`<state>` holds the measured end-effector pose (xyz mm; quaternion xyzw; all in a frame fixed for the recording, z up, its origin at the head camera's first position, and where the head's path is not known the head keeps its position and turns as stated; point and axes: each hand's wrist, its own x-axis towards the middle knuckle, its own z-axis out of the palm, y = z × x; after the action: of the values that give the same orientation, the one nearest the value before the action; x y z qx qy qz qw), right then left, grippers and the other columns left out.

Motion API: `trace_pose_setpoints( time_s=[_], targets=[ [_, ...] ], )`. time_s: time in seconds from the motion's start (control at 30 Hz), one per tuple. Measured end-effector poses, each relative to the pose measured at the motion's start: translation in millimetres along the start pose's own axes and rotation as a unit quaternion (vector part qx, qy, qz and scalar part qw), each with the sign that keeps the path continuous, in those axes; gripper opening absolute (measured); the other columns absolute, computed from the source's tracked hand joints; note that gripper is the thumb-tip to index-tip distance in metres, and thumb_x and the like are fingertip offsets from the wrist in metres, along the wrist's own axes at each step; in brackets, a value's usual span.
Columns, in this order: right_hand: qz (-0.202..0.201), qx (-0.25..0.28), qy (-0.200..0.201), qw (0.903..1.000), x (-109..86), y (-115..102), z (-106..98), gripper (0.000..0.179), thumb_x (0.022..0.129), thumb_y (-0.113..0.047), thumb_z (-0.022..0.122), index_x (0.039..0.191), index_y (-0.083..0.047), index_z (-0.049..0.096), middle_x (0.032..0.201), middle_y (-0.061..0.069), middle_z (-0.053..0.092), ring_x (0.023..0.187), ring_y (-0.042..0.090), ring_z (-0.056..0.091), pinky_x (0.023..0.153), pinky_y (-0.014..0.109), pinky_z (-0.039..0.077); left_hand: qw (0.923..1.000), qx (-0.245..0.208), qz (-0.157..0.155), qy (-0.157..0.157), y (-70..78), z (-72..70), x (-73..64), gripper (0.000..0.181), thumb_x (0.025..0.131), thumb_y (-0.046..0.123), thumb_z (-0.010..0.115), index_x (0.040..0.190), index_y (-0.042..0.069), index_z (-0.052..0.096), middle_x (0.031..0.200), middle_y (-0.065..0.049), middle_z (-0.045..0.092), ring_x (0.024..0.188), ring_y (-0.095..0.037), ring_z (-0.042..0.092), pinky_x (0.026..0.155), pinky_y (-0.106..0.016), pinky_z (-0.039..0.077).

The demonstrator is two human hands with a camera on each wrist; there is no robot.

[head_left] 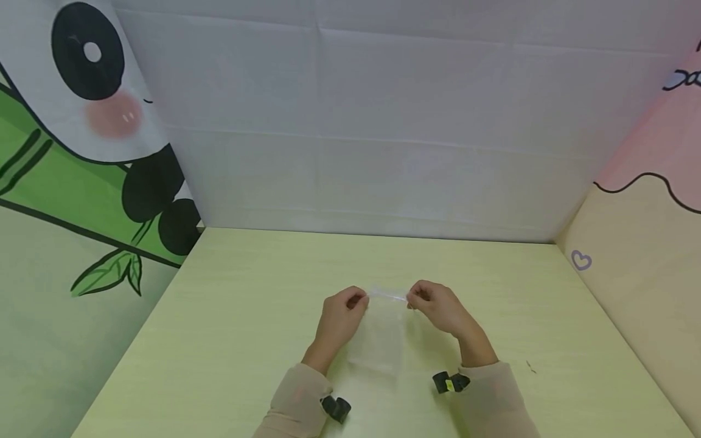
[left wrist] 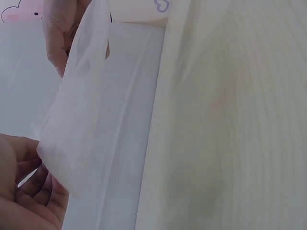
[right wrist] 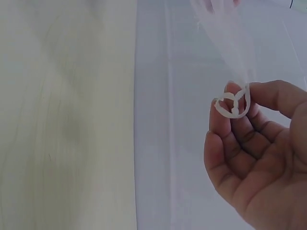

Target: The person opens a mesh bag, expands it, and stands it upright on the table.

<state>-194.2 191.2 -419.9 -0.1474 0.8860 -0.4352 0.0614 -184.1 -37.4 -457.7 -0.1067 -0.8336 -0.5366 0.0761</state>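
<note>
A thin, translucent whitish bag [head_left: 376, 340] hangs between both hands over the table, its top edge stretched from one hand to the other. My left hand [head_left: 338, 319] pinches one upper corner, thumb against fingertips. At the opposite corner, my right hand [head_left: 445, 309] pinches the edge. The right wrist view shows a narrow white strip [right wrist: 233, 116] curled into a loop at the right fingertips, joined to the gathered bag material. Seen from the left wrist, the sheet-like bag [left wrist: 79, 120] partly covers the other hand's fingers.
The pale wood-grain table [head_left: 241, 316] runs back to a plain white backdrop [head_left: 394, 176]. Cartoon-printed side panels [head_left: 93, 207] flank it. Black wrist devices [head_left: 336, 409] sit at both sleeves. A tiny dark mark [head_left: 531, 367] shows on the table at right.
</note>
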Motion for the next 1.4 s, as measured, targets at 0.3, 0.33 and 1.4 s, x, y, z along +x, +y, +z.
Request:
trace_pose_setpoints(
  time_s=[0.3, 0.33, 1.4],
  targets=[
    [-0.001, 0.003, -0.015, 0.9999, -0.4, -0.1, -4.5, 0.015, 0.101, -0.016, 0.056, 0.092, -0.006, 0.063, 0.087, 0.008, 0.066, 0.084, 0.029, 0.061, 0.073, 0.038, 0.046, 0.9977, -0.064, -0.020, 0.010, -1.5, 0.5, -1.4, 0.011, 0.095, 0.010, 0.063, 0.092, 0.000, 0.069, 0.079, -0.005, 0.067, 0.069, -0.013, 0.063, 0.061, -0.029, 0.052],
    [-0.002, 0.003, -0.015, 0.9999, -0.6, -0.1, -4.8, 0.015, 0.101, -0.016, 0.056, 0.092, -0.007, 0.063, 0.088, 0.008, 0.066, 0.084, 0.029, 0.061, 0.073, 0.038, 0.046, 0.9976, -0.065, -0.021, 0.010, -1.5, 0.7, -1.3, 0.012, 0.095, 0.010, 0.063, 0.092, 0.000, 0.069, 0.079, -0.005, 0.067, 0.069, -0.013, 0.063, 0.062, -0.029, 0.052],
    [-0.047, 0.029, -0.053, 0.9970, -4.7, -5.8, -8.3, 0.010, 0.100, -0.009, 0.055, 0.092, -0.005, 0.059, 0.086, 0.003, 0.064, 0.082, 0.029, 0.058, 0.068, 0.036, 0.041, 0.9830, -0.084, 0.076, -0.145, 2.2, -4.2, 3.9, 0.020, 0.100, 0.015, 0.057, 0.117, 0.006, 0.062, 0.079, -0.002, 0.060, 0.067, -0.015, 0.054, 0.056, -0.028, 0.044]
  ],
)
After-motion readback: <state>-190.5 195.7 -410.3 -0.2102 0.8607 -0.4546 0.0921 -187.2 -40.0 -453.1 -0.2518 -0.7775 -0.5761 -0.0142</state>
